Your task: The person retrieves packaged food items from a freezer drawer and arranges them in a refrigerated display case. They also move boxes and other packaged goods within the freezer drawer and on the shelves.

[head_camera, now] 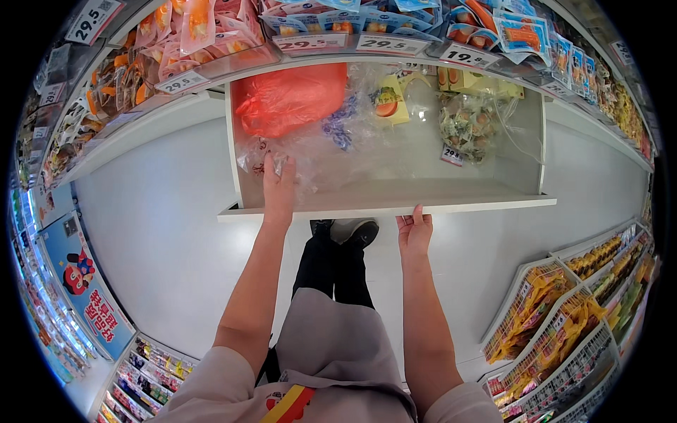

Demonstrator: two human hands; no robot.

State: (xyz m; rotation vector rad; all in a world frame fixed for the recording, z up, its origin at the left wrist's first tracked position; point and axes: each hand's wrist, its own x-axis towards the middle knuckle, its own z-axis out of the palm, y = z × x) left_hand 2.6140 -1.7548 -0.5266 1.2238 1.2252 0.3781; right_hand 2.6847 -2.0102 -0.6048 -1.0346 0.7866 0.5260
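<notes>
Before me a white drawer (370, 191) is pulled out from under the shelf. My left hand (278, 190) reaches over its front left part, with crumpled clear plastic bags (312, 164) between the fingers. The fingertips are partly lost in the plastic. My right hand (415, 232) grips the top of the drawer front, thumb on the edge and fingers curled below. A red plastic bag (291, 100) fills the back left corner of the drawer. Yellow printed packaging (391, 100) lies behind the middle. At the right sits a clear bag of small wrapped items (468, 127) beside a price tag (451, 155).
Above the drawer, a curved shelf edge (317, 61) carries price tags and packed snacks (365, 21). Wire baskets of yellow packets (534, 306) stand at the lower right. A blue poster (79, 285) is on the left. My shoes (362, 232) are under the drawer front on the pale floor (158, 222).
</notes>
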